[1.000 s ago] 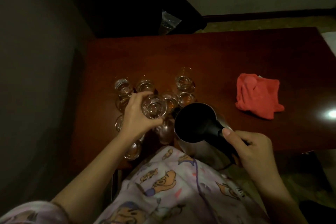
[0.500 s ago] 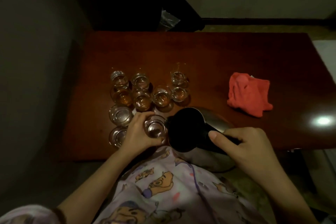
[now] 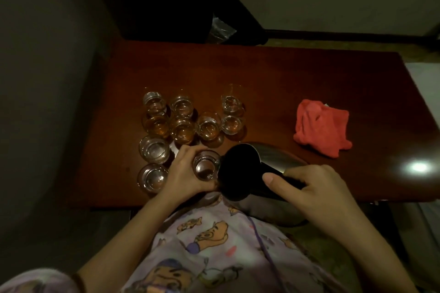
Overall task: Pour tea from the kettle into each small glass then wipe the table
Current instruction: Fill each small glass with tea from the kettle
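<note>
At the table's near edge, your hands meet over one glass.
Your left hand (image 3: 188, 173) grips the small glass (image 3: 205, 167); at its 3 o'clock, the tilted kettle (image 3: 240, 171), handle clasped by your right hand (image 3: 316, 188).

1. On the table (image 3: 285, 74), left of centre: a cluster of small glasses (image 3: 182, 129), set in rows running from the near edge toward the far side.
2. At the near edge of that cluster, right of two near-left glasses: one glass (image 3: 205, 167), held in the left hand (image 3: 188, 173).
3. Just right of the held glass, tilted with its mouth against that glass's rim: the kettle (image 3: 240, 171).
4. On the kettle's handle, at the table's near edge: the right hand (image 3: 309, 188).
5. Right of the glasses, well apart, beyond the kettle: a cloth (image 3: 321, 131) lying on the table.
6. Behind the table's far edge, left of centre: a chair (image 3: 162, 0).
</note>
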### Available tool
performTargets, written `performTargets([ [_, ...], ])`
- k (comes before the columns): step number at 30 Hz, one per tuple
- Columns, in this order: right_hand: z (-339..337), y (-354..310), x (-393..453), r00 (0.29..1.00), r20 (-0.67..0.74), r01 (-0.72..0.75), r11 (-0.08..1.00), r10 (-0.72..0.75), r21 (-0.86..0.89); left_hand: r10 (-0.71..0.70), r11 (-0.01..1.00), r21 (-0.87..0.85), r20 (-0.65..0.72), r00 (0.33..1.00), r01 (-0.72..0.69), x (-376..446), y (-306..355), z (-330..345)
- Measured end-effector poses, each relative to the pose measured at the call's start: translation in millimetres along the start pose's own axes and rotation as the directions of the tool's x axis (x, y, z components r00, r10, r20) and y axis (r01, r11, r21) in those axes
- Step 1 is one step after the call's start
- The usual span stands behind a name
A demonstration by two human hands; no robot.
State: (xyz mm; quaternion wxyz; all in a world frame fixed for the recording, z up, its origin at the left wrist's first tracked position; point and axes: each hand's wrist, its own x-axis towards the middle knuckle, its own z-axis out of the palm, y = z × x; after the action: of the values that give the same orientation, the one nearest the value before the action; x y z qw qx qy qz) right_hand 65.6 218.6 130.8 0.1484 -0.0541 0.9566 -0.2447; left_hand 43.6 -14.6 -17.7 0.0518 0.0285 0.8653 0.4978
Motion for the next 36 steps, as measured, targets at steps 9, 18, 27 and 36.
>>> performTargets([
  [9, -3.9, -0.9, 6.6, 0.999, 0.047, 0.013, 0.997, -0.01, -0.076, 0.012, 1.0, 0.0, -0.023, 1.0, -0.012, -0.5, -6.5, 2.9],
  [18, -11.0, -12.3, 16.1, 0.994, 0.103, 0.062, 0.98, -0.043, -0.19, -0.018, 1.0, -0.006, -0.003, 1.0, 0.018, 0.4, -11.5, 0.1],
  [27, -11.4, -16.0, 20.6, 0.991, 0.126, 0.074, 0.971, -0.047, -0.226, -0.064, 0.998, -0.017, 0.013, 0.998, 0.065, 2.3, -13.8, -4.0],
  [36, -12.2, -21.5, 22.2, 0.985, 0.169, 0.078, 0.97, -0.04, -0.229, -0.081, 0.997, 0.0, 0.022, 0.997, 0.081, 0.1, -14.4, -6.5],
])
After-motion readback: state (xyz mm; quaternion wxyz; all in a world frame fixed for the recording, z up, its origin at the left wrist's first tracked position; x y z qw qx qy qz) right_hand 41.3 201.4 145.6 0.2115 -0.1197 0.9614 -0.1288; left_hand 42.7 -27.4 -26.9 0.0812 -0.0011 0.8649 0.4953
